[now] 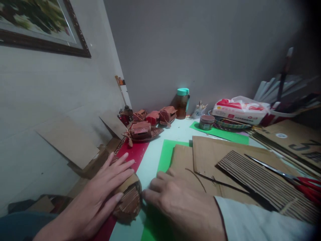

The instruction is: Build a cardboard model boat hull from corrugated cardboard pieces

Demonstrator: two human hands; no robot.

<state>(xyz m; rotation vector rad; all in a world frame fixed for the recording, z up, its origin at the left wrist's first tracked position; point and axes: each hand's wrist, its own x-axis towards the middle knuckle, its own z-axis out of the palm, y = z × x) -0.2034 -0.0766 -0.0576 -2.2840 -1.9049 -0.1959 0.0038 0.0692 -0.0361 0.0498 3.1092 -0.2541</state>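
Observation:
A small rounded cardboard piece [128,201], brown with a ridged, reddish-brown end, stands near the table's front left. My left hand [104,190] is over it, fingers stretched across its top and thumb against its near side, gripping it. Close by its right side is my right hand [173,197], with fingers curled in and pressed together. What those fingertips hold, if anything, is hidden. Under my right hand lie a green sheet [163,157] and flat cardboard [180,160]. A thin dark cord [197,177] rests on the cardboard.
Several reddish-brown cardboard models [140,130] stand at the back left, on and beyond a red strip [139,154]. Behind are a teal-lidded bottle [182,103], a small jar [207,122] and a tissue pack [240,108]. Red-handled scissors [283,174] lie over corrugated cardboard [260,180] at right.

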